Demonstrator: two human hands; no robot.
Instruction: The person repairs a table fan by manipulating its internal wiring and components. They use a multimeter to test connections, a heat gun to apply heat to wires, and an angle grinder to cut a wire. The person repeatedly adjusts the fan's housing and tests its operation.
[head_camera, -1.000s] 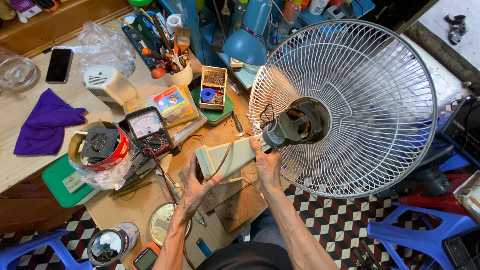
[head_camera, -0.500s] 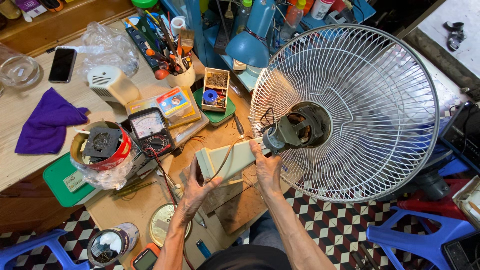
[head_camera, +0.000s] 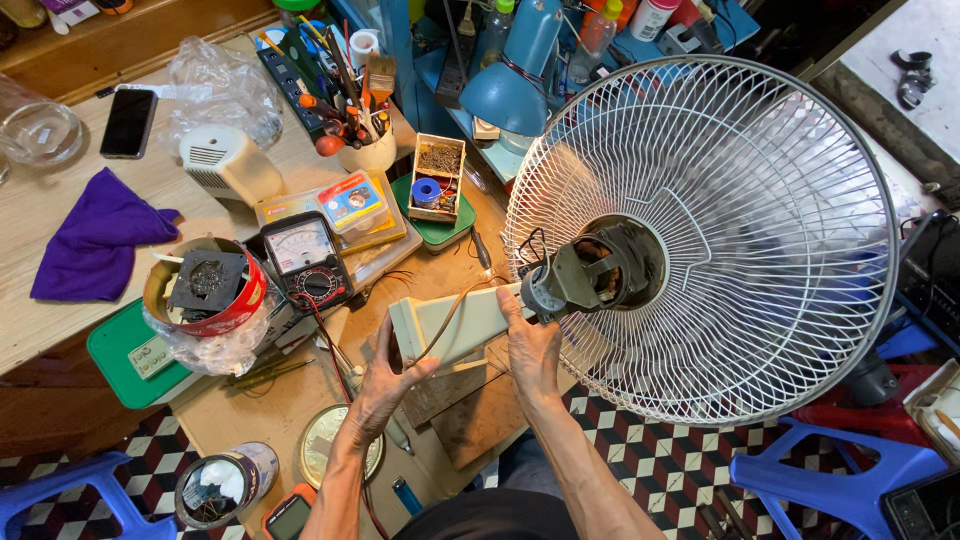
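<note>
Both hands grip the fan: left hand (head_camera: 385, 375) wraps the pale neck housing (head_camera: 455, 325), right hand (head_camera: 530, 350) clamps by the motor (head_camera: 590, 275). Looks mid-teardown; next move probably needs a steady hold so the wire guard (head_camera: 760, 200) doesn't swing.

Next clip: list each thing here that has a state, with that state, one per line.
Fan grille: on the fan, lying tilted, blades not visible.
Fan motor: uncovered, housing off.
Fan neck: held off the bench.
Left hand: gripping the fan neck's end.
Right hand: gripping near the motor.
Multimeter: face up, leads attached.
Phone: screen dark.
Purple cloth: crumpled.
</note>
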